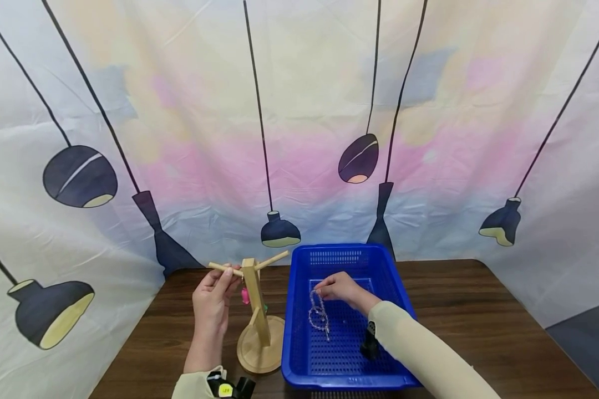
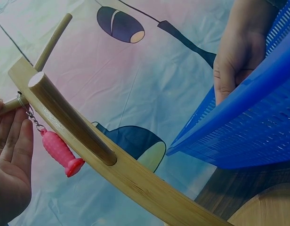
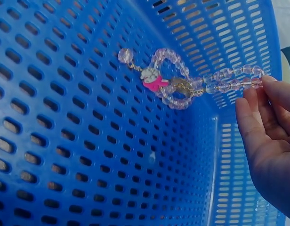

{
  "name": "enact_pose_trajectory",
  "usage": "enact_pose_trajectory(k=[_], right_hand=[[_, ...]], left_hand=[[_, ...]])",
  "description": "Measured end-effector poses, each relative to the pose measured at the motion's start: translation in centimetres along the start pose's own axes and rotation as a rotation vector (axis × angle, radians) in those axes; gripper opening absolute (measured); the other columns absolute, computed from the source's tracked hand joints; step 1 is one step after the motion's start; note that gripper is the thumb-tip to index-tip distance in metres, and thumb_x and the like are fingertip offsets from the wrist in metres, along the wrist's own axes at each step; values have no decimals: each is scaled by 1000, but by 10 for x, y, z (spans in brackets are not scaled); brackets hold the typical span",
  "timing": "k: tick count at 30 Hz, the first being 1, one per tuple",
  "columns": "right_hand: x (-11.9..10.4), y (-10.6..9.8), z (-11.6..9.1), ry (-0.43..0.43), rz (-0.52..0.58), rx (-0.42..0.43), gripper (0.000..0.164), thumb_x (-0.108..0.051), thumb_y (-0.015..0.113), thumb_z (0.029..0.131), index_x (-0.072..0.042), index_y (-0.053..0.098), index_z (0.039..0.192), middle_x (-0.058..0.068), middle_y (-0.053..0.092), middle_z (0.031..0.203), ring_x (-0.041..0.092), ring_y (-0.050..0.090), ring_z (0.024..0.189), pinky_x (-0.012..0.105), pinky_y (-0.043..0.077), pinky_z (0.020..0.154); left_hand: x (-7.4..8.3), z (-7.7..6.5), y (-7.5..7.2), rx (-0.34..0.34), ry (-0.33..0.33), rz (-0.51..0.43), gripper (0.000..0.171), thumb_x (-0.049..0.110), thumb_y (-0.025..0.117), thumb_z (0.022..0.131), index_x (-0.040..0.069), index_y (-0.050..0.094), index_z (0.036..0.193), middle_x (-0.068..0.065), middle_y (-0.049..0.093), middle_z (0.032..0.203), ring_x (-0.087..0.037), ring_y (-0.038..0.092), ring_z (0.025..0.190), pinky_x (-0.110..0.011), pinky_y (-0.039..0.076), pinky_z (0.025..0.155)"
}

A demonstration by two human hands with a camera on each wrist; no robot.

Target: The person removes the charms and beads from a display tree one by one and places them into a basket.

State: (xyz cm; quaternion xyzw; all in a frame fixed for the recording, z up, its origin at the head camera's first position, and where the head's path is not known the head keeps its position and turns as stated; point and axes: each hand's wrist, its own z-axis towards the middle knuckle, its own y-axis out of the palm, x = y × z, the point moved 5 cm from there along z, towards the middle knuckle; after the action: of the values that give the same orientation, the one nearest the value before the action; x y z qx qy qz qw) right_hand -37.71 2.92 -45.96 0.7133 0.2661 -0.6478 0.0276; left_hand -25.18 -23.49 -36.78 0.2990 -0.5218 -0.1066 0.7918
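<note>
My left hand (image 1: 211, 307) pinches a side peg (image 1: 218, 267) of a wooden stand (image 1: 262, 327) between thumb and fingers. From that peg hangs a pink keychain charm (image 2: 60, 149) on a metal ring and short chain, close beside the fingers in the left wrist view. My right hand (image 1: 348, 290) is over the blue basket (image 1: 288, 332), pinching a loop of a clear and pinkish bead strand (image 3: 225, 86) with thumb and fingertips. The strand dangles inside the basket. It carries a pink-and-white charm (image 3: 153, 80) and a round clear bead (image 3: 125, 55) at its end.
The stand's round base rests on a dark wood table (image 1: 459, 316), just left of the basket. Other pegs (image 1: 273, 259) stick out from the post. Something green (image 1: 266, 307) shows behind it. A lamp-patterned cloth (image 1: 319, 111) hangs behind the table.
</note>
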Motion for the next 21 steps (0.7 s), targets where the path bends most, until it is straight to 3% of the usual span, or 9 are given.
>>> enact_pose_trajectory(k=[21], right_hand=[[15, -14, 12, 50, 2, 109, 17, -1, 67, 97, 6, 75, 111, 21, 75, 113, 20, 75, 94, 42, 65, 91]], left_hand=[[-2, 2, -1, 21, 4, 48, 26, -3, 60, 101, 14, 77, 90, 3, 79, 87, -4, 77, 81, -16, 63, 77]])
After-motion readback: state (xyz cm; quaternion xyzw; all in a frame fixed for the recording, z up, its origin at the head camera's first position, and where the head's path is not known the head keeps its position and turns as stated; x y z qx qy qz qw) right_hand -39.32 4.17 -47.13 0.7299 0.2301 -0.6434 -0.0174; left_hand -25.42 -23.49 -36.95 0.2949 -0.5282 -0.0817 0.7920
